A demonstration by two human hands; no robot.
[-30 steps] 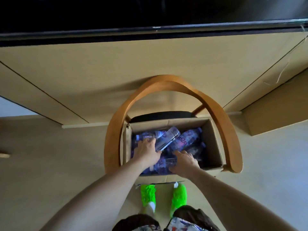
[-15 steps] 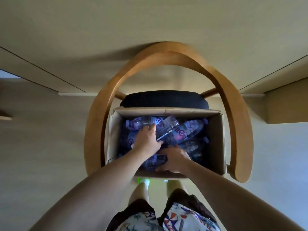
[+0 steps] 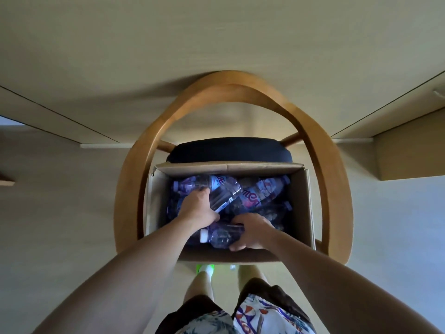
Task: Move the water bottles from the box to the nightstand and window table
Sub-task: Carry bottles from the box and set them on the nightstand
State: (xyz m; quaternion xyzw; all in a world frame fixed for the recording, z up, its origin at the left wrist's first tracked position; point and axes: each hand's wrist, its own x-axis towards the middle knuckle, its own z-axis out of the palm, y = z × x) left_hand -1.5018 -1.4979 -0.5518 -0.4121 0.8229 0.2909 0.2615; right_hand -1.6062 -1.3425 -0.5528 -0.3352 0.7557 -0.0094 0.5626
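An open brown cardboard box (image 3: 299,201) sits on the dark cushioned seat of a curved wooden armchair (image 3: 320,150) and holds a loose heap of clear plastic water bottles with purple labels (image 3: 262,192), lying on their sides and crossing each other.

The left hand (image 3: 198,208) is closed around the body of 1 tilted clear bottle with a white barcode strip (image 3: 222,195), raised a little above the heap. The right hand (image 3: 251,233) grips the middle of a second clear bottle with a pale cap (image 3: 219,236), which lies near the box's near wall, cap pointing to the left.

These look full, so each should feel fairly heavy for its size and want a whole-hand grip. The thin walls likely dent under a hard squeeze, and the smooth film label may slip. The labelled middle is the natural hold; the neck below the cap would also serve. Neighbours in the heap may roll or shift as 1 is lifted out. Neither the nightstand nor the window table is in view.
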